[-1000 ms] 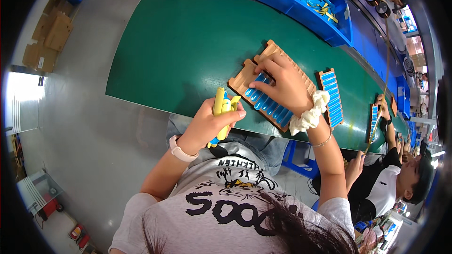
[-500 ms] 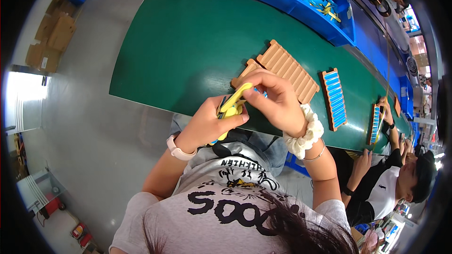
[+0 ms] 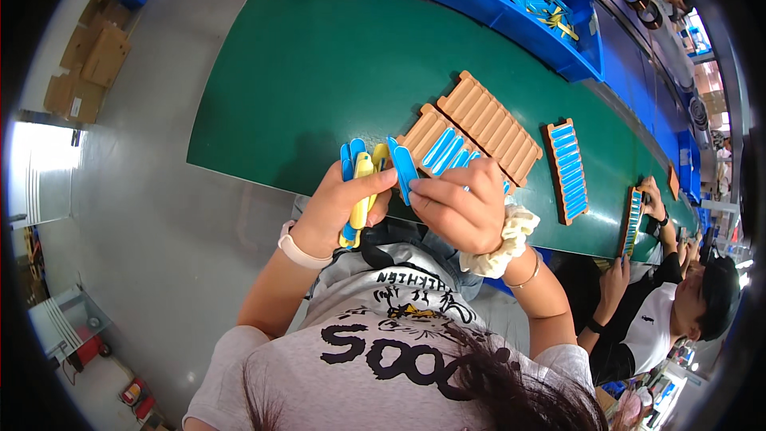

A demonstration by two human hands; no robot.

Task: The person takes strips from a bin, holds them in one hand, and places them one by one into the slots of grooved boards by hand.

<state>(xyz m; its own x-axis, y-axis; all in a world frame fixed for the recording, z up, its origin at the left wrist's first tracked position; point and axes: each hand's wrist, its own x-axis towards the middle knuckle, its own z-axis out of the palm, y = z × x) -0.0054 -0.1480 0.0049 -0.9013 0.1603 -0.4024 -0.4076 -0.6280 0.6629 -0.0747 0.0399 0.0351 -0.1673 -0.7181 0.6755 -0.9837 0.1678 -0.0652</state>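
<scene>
My left hand (image 3: 329,206) is closed round a bunch of slim, round-ended blue and yellow pieces (image 3: 363,168), which fan out above the thumb. Between the fingertips of my right hand (image 3: 461,206) is one long blue piece (image 3: 403,172), tilted beside the left thumb. Just beyond my hands lies a tan slotted tray (image 3: 425,123); several blue pieces (image 3: 441,150) rest in its slots, and my right hand hides part of it. Against its far side sits a second tan tray (image 3: 492,121) with nothing visible in its slots.
To the right, another tan tray (image 3: 554,152) holds a row of blue pieces. A blue bin (image 3: 487,20) of loose blue and yellow pieces stands along the far edge of the green table (image 3: 295,72). A co-worker (image 3: 646,327) handles a similar tray (image 3: 633,223) farther right.
My right hand has come down, now pinching a blue piece where a yellow one was near its fingers. The bunch in my left hand has turned more upright. The nearer tray's blue pieces are now uncovered.
</scene>
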